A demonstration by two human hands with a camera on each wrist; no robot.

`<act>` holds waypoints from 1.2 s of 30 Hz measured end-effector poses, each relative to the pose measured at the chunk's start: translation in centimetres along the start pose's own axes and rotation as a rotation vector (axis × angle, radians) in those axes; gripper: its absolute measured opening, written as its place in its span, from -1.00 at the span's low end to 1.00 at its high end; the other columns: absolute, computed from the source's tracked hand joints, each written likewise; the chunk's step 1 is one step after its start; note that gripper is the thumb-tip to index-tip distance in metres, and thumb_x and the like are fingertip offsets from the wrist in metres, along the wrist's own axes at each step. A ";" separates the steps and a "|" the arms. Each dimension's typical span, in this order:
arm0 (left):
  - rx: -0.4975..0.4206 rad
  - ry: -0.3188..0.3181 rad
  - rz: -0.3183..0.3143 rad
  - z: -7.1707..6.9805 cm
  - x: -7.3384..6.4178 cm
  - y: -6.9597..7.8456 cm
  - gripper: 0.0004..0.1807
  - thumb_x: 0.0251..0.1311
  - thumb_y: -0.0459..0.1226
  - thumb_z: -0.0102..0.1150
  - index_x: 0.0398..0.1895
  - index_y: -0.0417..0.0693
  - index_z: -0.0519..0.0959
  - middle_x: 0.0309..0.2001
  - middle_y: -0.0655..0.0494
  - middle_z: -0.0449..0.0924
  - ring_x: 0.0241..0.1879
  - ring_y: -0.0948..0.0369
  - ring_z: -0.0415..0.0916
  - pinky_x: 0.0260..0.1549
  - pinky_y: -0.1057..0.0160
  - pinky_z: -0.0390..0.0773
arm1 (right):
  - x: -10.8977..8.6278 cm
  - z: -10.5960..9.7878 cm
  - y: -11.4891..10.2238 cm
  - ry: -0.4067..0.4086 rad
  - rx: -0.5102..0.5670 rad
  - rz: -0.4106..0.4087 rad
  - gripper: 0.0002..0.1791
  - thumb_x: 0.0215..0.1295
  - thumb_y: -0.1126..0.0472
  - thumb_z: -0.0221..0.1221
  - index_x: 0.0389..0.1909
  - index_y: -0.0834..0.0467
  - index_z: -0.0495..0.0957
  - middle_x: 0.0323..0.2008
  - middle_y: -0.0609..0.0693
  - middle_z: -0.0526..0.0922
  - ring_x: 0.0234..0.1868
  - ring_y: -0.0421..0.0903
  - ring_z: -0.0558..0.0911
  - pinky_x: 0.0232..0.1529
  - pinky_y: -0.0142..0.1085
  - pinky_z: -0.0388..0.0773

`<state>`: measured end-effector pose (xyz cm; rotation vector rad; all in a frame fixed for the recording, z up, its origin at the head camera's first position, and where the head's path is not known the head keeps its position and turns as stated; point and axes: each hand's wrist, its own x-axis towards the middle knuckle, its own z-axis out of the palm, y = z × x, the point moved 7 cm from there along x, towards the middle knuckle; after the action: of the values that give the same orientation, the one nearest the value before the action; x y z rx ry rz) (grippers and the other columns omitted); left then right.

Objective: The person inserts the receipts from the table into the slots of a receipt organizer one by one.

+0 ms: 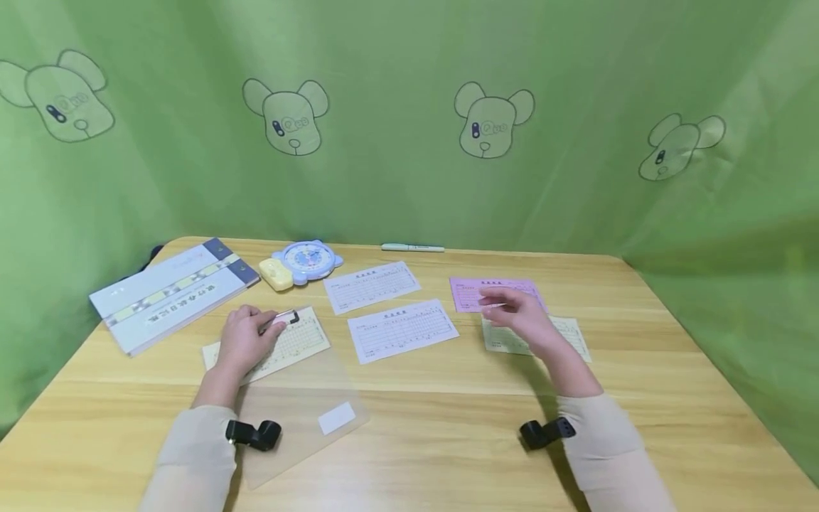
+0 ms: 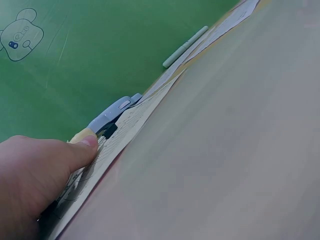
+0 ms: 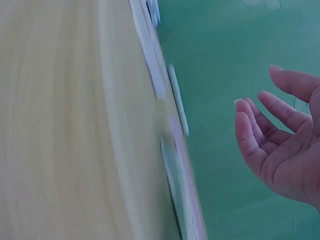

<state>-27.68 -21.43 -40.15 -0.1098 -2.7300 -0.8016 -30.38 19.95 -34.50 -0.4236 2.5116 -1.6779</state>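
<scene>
A translucent clipboard [image 1: 288,419] lies tilted on the table at the left, a pale yellow printed form [image 1: 306,340] at its top end. My left hand [image 1: 248,340] grips the clipboard's metal clip [image 1: 287,318], with black ends, over that form. In the left wrist view the left thumb [image 2: 82,152] presses at the clip; the other fingers are mostly hidden. Above a pink form [image 1: 466,294] and a pale green form [image 1: 566,333], my right hand [image 1: 521,316] hovers with loosely bent fingers and nothing in them, as the right wrist view also shows.
Two white forms [image 1: 403,331] lie mid-table. A blue toy-like clock [image 1: 308,260] and a yellow block-like object [image 1: 276,274] sit behind the clipboard. White-and-blue books or folders [image 1: 173,291] lie at the far left. A pale green pen [image 1: 412,247] rests along the back edge, before a green curtain.
</scene>
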 end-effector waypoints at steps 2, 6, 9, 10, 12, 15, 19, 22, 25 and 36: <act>-0.006 0.004 -0.003 0.1 -0.1 0.0 -0.57 0.09 -0.14 0.07 -0.10 -0.33 0.48 -0.27 -0.18 0.33 -0.26 -0.03 0.20 -0.29 0.04 0.20 | -0.4 -1.6 0.7 0.019 -0.049 0.002 -0.50 0.08 0.33 0.13 0.06 0.41 0.27 -0.08 0.34 0.39 -0.24 -0.16 0.47 -0.19 -0.20 0.42; -0.018 0.011 -0.012 0.2 -0.1 -0.1 -0.57 0.08 -0.15 0.08 -0.10 -0.32 0.48 -0.28 -0.17 0.33 -0.28 -0.03 0.20 -0.32 0.06 0.19 | -1.3 -4.9 2.4 0.078 -0.150 0.010 -0.48 0.10 0.26 0.14 0.07 0.39 0.28 -0.06 0.34 0.39 -0.24 -0.23 0.45 -0.23 -0.42 0.39; -0.027 0.012 -0.026 0.2 -0.2 -0.1 -0.57 0.08 -0.14 0.09 -0.09 -0.31 0.48 -0.27 -0.16 0.33 -0.29 -0.02 0.20 -0.33 0.07 0.19 | -2.0 -7.3 3.9 0.121 -0.184 0.032 -0.46 0.12 0.22 0.12 0.09 0.40 0.25 -0.05 0.36 0.37 -0.25 -0.30 0.43 -0.26 -0.49 0.35; -0.029 0.011 -0.031 0.2 -0.2 -0.2 -0.57 0.08 -0.14 0.08 -0.09 -0.30 0.48 -0.27 -0.16 0.33 -0.29 -0.01 0.20 -0.33 0.07 0.19 | -2.2 -8.0 4.5 0.132 -0.185 0.047 -0.45 0.13 0.20 0.12 0.09 0.41 0.24 -0.04 0.37 0.35 -0.25 -0.30 0.42 -0.26 -0.49 0.35; -0.031 0.009 -0.042 0.2 -0.2 -0.2 -0.57 0.09 -0.14 0.08 -0.08 -0.30 0.48 -0.27 -0.15 0.32 -0.29 -0.01 0.19 -0.33 0.08 0.19 | -2.7 -9.4 5.7 0.149 -0.196 0.091 -0.40 0.13 0.14 0.12 0.12 0.39 0.21 -0.01 0.35 0.32 -0.22 -0.29 0.39 -0.25 -0.47 0.34; -0.035 0.006 -0.052 0.2 -0.2 -0.3 -0.57 0.09 -0.14 0.07 -0.07 -0.29 0.48 -0.27 -0.15 0.32 -0.29 -0.01 0.19 -0.34 0.08 0.18 | -3.3 -11.1 7.3 0.166 -0.213 0.163 -0.32 0.12 0.04 0.12 0.16 0.36 0.16 0.05 0.33 0.27 -0.13 -0.13 0.34 -0.20 -0.39 0.30; -0.041 0.000 -0.056 0.1 -0.2 -0.3 -0.57 0.09 -0.14 0.07 -0.07 -0.29 0.47 -0.27 -0.15 0.32 -0.29 -0.01 0.18 -0.34 0.09 0.18 | -3.8 -12.5 8.8 0.168 -0.232 0.227 -0.25 0.11 -0.03 0.11 0.19 0.33 0.11 0.11 0.34 0.19 0.02 0.15 0.24 -0.09 -0.14 0.24; -0.044 -0.008 -0.060 0.2 -0.2 -0.4 -0.56 0.09 -0.14 0.07 -0.06 -0.29 0.47 -0.27 -0.15 0.31 -0.29 0.00 0.17 -0.35 0.09 0.17 | -3.8 -12.8 9.7 0.156 -0.222 0.278 -0.22 0.08 -0.03 0.13 0.21 0.31 0.08 0.14 0.37 0.12 0.10 0.27 0.13 -0.01 0.06 0.11; -0.043 -0.014 -0.060 0.2 -0.2 -0.4 -0.56 0.10 -0.13 0.06 -0.06 -0.29 0.46 -0.26 -0.15 0.30 -0.29 0.00 0.17 -0.34 0.09 0.17 | -3.8 -12.9 10.5 0.140 -0.222 0.313 -0.19 0.05 -0.01 0.17 0.22 0.31 0.06 0.15 0.41 0.06 0.14 0.31 0.05 0.03 0.11 -0.01; -0.047 -0.020 -0.065 0.1 -0.2 -0.3 -0.55 0.10 -0.12 0.06 -0.05 -0.28 0.46 -0.24 -0.15 0.31 -0.27 0.00 0.17 -0.33 0.09 0.17 | -4.0 -12.8 11.7 0.097 -0.333 0.272 -0.18 0.02 0.04 0.21 0.18 0.41 0.09 0.16 0.43 0.03 0.15 0.34 0.00 0.06 0.10 -0.06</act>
<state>-27.60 -21.60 -40.40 -0.0398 -2.7470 -0.8873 -31.58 36.67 -40.47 -0.0168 2.7733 -1.2165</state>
